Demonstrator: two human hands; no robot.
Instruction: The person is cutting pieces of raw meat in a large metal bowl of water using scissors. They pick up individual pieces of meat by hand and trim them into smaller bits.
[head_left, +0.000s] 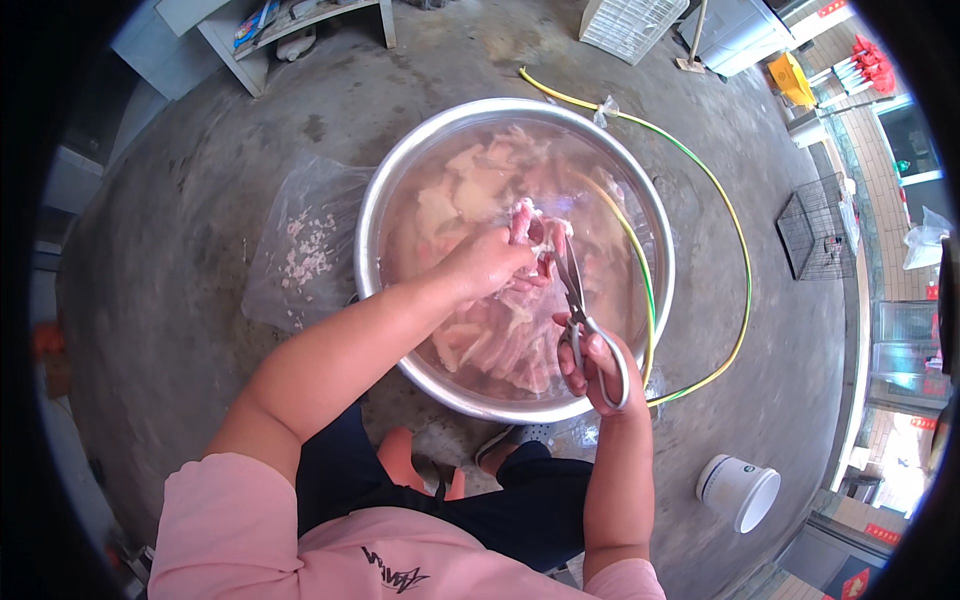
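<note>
A wide round metal basin (415, 375) full of cloudy pinkish water stands on the floor before me, with pale pieces of raw meat (469, 184) lying in it. Over its middle, my left hand (491, 262) grips a raw, bony piece of meat (523, 217). My right hand (600, 364) has its fingers in the grey handles of a pair of kitchen scissors (575, 300). The scissor blades point away from me and are at the right side of the held piece; whether they touch it is hard to tell. Some of my left fingers are hidden behind the meat.
A yellow-green hose (731, 202) loops over the concrete floor and into the basin's right side. Left of the basin lies a clear plastic sheet (281, 225) with small pale scraps (307, 247). A white bucket (739, 491) lies tipped at lower right; a wire cage (817, 229) stands farther right.
</note>
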